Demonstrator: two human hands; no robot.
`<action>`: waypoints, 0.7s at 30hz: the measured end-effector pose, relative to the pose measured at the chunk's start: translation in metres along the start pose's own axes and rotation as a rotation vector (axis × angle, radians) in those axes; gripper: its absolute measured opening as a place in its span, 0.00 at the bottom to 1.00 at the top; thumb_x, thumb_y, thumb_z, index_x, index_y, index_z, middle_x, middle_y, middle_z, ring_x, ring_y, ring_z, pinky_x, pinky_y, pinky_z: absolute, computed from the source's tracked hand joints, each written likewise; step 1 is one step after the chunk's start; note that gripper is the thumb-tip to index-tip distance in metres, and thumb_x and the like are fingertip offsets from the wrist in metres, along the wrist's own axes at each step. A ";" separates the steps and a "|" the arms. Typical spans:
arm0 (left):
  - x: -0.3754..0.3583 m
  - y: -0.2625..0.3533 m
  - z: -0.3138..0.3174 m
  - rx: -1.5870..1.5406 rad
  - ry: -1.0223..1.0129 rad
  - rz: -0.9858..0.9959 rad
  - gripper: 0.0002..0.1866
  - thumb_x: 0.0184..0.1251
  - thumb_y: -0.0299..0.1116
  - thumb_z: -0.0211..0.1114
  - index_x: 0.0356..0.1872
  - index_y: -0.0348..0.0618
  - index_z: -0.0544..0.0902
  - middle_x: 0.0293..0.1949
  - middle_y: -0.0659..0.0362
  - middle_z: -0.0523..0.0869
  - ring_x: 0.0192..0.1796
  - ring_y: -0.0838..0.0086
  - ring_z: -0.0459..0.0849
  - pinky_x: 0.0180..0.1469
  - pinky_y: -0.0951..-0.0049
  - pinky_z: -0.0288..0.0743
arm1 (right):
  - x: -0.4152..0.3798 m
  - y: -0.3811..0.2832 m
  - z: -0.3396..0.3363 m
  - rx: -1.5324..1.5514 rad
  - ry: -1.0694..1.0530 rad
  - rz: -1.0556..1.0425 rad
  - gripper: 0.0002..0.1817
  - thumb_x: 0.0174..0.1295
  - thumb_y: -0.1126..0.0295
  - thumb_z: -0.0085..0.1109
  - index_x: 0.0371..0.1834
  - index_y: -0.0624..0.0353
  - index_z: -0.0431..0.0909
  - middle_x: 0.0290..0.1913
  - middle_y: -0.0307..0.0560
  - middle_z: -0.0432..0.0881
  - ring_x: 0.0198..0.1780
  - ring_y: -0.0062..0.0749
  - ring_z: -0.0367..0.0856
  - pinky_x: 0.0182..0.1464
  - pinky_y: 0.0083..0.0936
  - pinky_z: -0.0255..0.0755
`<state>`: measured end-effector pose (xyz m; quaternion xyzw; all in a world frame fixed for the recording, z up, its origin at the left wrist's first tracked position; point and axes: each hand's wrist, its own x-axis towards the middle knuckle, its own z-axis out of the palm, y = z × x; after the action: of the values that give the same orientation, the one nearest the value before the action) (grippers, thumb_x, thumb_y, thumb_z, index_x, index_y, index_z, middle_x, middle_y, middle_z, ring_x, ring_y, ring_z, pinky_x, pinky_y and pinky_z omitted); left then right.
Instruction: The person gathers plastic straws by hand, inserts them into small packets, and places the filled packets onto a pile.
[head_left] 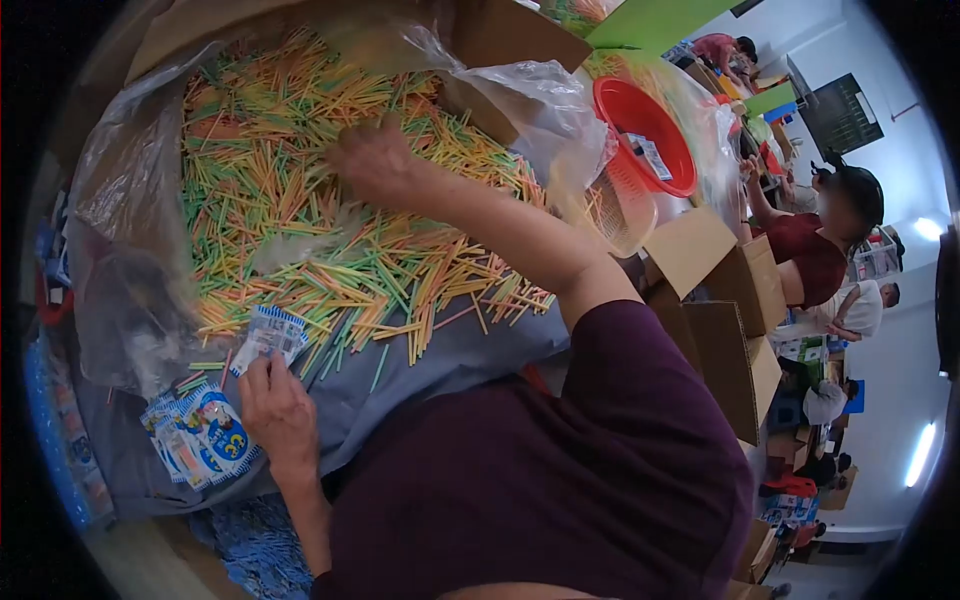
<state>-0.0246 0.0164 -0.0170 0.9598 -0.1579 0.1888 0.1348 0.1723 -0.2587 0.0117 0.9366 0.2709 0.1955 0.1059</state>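
Note:
My left hand pinches a small white-and-blue printed packet by its lower end, at the near edge of the pile. Beside that hand lies a fanned stack of similar blue-and-white packets. My right hand reaches far into a wide heap of thin coloured sticks, in yellow, green, orange and pink. It is smeared by motion, and its fingers are lost among the sticks. Loose sticks spill toward me onto a grey cloth.
Clear plastic sheeting lines the heap's sides. On the right are a red basin with a packet inside, a pale plastic basket and an open cardboard box. A person in dark red and other people work farther right.

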 end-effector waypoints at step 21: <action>0.007 0.002 -0.022 -0.191 -0.021 -0.098 0.12 0.58 0.26 0.69 0.44 0.36 0.85 0.39 0.54 0.83 0.44 0.57 0.81 0.44 0.60 0.77 | -0.016 0.045 -0.021 0.202 -0.221 0.049 0.38 0.48 0.57 0.74 0.68 0.46 0.75 0.67 0.54 0.70 0.70 0.53 0.65 0.68 0.57 0.62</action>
<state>-0.0263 0.0202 0.0057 0.9511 -0.1295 0.1562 0.2329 0.1722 -0.3031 0.0391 0.9646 0.2531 0.0654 0.0357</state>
